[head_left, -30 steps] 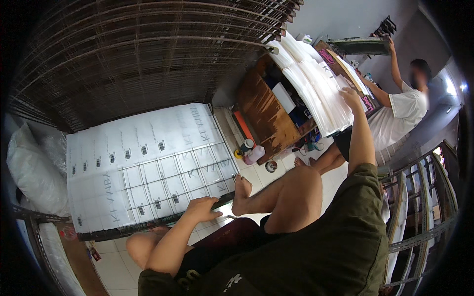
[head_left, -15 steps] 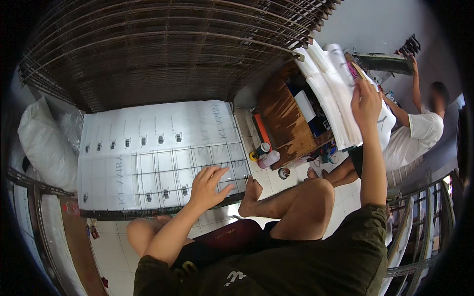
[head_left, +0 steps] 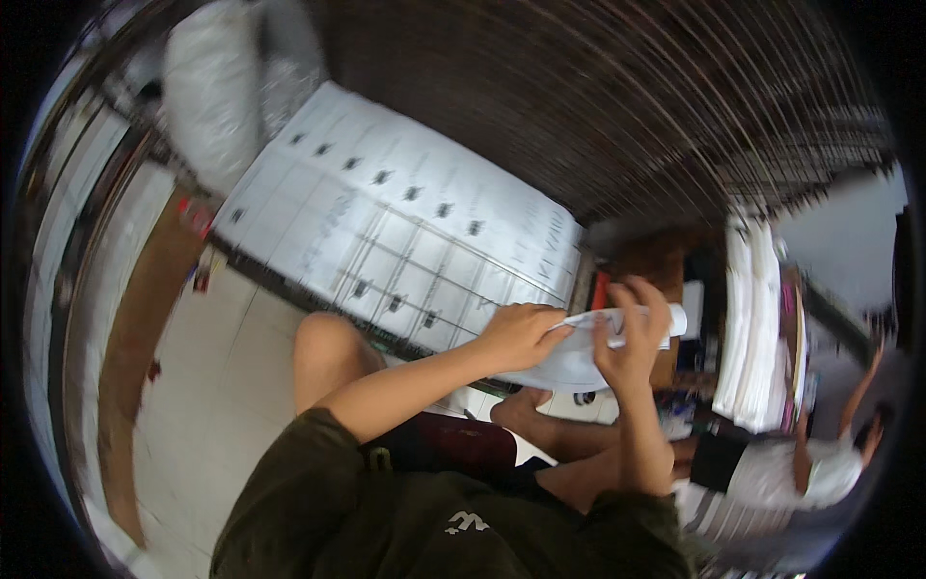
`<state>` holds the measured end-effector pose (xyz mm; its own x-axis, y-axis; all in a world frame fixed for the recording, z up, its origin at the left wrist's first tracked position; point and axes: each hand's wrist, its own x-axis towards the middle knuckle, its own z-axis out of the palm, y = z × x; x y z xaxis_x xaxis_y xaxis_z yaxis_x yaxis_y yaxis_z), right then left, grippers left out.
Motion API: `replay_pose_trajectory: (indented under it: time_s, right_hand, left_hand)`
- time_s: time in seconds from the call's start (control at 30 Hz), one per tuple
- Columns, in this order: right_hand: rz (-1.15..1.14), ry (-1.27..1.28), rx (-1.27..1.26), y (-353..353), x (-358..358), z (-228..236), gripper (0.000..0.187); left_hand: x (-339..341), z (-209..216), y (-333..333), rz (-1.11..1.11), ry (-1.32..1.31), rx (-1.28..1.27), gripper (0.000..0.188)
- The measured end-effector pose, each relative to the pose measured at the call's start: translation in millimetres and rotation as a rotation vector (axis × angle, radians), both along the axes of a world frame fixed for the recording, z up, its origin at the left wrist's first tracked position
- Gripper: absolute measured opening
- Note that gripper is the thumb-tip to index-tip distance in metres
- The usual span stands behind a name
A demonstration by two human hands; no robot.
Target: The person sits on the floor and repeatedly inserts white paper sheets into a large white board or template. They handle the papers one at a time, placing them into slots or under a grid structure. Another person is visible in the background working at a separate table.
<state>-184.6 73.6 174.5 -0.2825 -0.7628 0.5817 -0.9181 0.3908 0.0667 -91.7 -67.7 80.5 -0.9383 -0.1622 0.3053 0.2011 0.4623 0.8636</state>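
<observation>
A translucent white sheet [head_left: 569, 362], curled at its right end, hangs in front of me above my foot. My left hand [head_left: 526, 336] is closed on the sheet's left edge, with the thumb toward the right. At the curled part, my right hand [head_left: 632, 338] is raised with its fingers apart and bent, in front of the sheet. Whether its fingertips touch the sheet is hard to tell. Beyond my left forearm, a low table [head_left: 265, 288] bears flat white printed sheets [head_left: 289, 207]. A thin wire grid [head_left: 410, 256] lies over part of them.
Dark wire racks [head_left: 579, 106] rise behind the table. At the right stands a stack of white sheets [head_left: 748, 328], with a co-worker in a white shirt [head_left: 801, 473] beyond. A white plastic sack [head_left: 212, 96] is at the far left, near a brown board [head_left: 145, 367] and shelving.
My view has turned leftward. My right hand has come from the stack toward my left hand, and a white sheet is now between them. My left hand has closed on its edge.
</observation>
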Motion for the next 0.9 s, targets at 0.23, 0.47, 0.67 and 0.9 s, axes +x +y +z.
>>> replay_pose_trajectory:
  time_s: [0.23, 0.47, 0.67, 0.9]
  right_hand:
    - [-0.101, -1.859, -0.816, 4.0, -2.1, -121.4, 0.058]
    - [0.065, -1.628, -0.588, -48.5, -12.6, -96.1, 0.062]
    - [0.288, -1.137, 0.229, -122.8, -12.1, -48.4, 0.035]
    - [0.604, -1.022, 0.589, -235.3, 67.6, 3.0, 0.051]
  left_hand:
    - [2.6, -44.6, 5.8, 0.327, 0.128, 0.355, 0.029]
    - [12.9, -60.4, 6.4, 0.715, 0.135, 0.570, 0.033]
    - [85.0, -51.9, 50.3, -0.162, 0.547, 0.046, 0.030]
    - [54.4, -97.3, 53.0, -0.602, 0.320, -0.341, 0.055]
